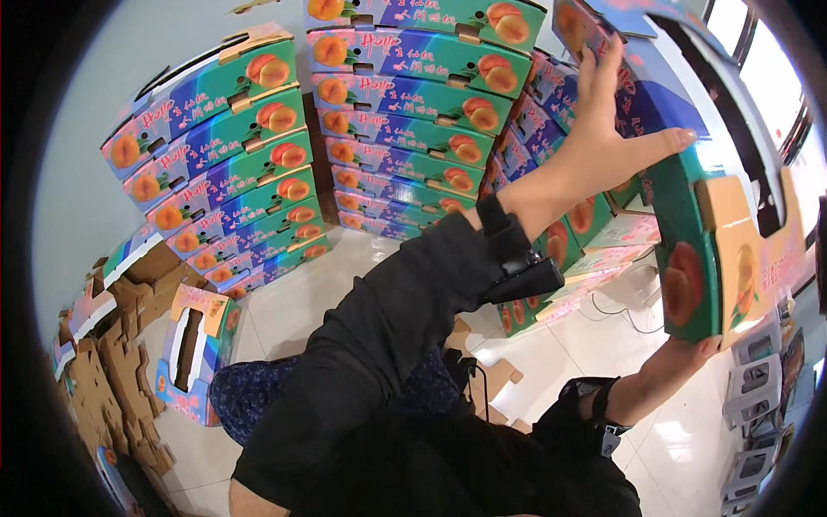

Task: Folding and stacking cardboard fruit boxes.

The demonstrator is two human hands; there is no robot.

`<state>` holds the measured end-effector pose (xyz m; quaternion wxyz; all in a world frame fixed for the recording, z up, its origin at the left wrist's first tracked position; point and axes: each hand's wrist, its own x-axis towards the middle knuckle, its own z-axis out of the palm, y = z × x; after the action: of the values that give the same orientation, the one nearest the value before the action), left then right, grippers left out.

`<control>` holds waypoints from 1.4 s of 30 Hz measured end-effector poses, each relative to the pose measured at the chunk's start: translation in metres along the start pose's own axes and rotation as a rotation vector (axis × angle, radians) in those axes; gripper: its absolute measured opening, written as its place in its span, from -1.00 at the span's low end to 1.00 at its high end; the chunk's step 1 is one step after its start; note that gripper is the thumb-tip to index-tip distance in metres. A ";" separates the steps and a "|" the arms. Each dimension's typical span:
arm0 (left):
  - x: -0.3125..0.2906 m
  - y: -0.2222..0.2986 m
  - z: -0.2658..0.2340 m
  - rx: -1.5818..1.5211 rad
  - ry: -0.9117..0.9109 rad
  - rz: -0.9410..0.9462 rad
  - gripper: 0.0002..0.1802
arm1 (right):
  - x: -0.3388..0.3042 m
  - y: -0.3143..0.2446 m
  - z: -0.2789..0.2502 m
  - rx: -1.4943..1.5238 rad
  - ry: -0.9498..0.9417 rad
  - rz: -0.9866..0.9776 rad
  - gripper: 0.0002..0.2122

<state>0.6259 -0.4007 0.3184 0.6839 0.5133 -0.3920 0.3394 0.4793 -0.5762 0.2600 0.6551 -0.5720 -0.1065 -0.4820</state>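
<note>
A fruit carton with peach pictures and green, blue and orange panels is held up at the right, tilted, its long slot toward the window. My left hand reaches across with the thumb and fingers spread wide, gripping the carton's upper side. Under its lower end, my right hand supports the carton; most of those fingers are hidden behind it. Just left of the carton rises a stack of similar cartons, partly covered by my left arm.
Tall stacks of matching cartons stand at the back centre and back left. A single carton rests on the tiled floor beside flattened brown cardboard. White frame-like items line the right edge; a thin cable lies nearby.
</note>
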 end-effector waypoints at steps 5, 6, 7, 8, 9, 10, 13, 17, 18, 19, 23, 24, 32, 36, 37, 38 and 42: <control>-0.006 -0.003 0.000 0.221 -0.146 -0.158 0.17 | 0.030 -0.005 0.017 -0.392 -0.146 -0.525 -0.21; -0.011 -0.008 -0.003 0.277 -0.198 -0.182 0.16 | 0.031 -0.001 0.015 -0.371 -0.124 -0.510 -0.25; -0.014 -0.014 -0.009 0.282 -0.186 -0.145 0.16 | 0.033 0.001 0.014 -0.372 -0.127 -0.507 -0.25; -0.021 -0.018 -0.014 0.282 -0.184 -0.149 0.16 | 0.035 0.000 0.013 -0.571 -0.110 -0.524 -0.22; -0.026 -0.017 -0.017 0.295 -0.191 -0.215 0.16 | 0.039 -0.004 0.011 -0.776 -0.085 -0.541 -0.19; -0.032 -0.015 -0.021 0.305 -0.198 -0.281 0.16 | 0.050 -0.006 0.003 -0.785 -0.082 -0.542 -0.19; -0.047 -0.027 -0.027 0.331 -0.270 -0.256 0.17 | 0.086 -0.017 -0.009 -1.240 -0.113 -1.122 -0.19; -0.071 -0.039 -0.026 0.379 -0.429 -0.090 0.11 | 0.120 -0.013 -0.012 -1.049 -0.269 -1.012 -0.25; -0.075 -0.036 -0.025 0.380 -0.425 -0.091 0.11 | 0.127 -0.015 -0.007 -0.899 -0.329 -0.916 -0.27; -0.078 -0.032 -0.025 0.371 -0.452 -0.154 0.10 | 0.133 -0.016 -0.001 -0.749 -0.385 -0.818 -0.29; -0.088 -0.031 -0.026 0.337 -0.461 -0.224 0.09 | 0.156 -0.010 0.021 -0.821 -0.361 -0.957 -0.28; -0.090 -0.030 -0.030 0.362 -0.460 -0.245 0.09 | 0.162 -0.005 0.028 -0.837 -0.354 -0.997 -0.28; -0.099 -0.023 -0.055 0.435 -0.401 -0.217 0.02 | 0.209 0.040 0.071 -0.951 -0.320 -1.273 -0.11; -0.111 -0.015 -0.074 0.486 -0.318 -0.263 -0.05 | 0.208 0.068 0.086 -0.907 -0.331 -1.124 -0.08; -0.116 -0.013 -0.080 0.496 -0.309 -0.270 -0.05 | 0.204 0.069 0.087 -0.946 -0.369 -1.137 -0.05; -0.122 -0.012 -0.088 0.510 -0.300 -0.267 -0.07 | 0.201 0.071 0.089 -0.981 -0.411 -1.149 -0.02; -0.136 0.006 -0.108 0.590 -0.278 -0.309 -0.11 | 0.195 0.063 0.071 -1.041 -0.491 -1.091 0.02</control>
<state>0.5779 -0.3033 0.1831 0.4895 0.7830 -0.2844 0.2576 0.6561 -0.6228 0.3772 -0.0675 -0.7620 -0.2741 -0.5828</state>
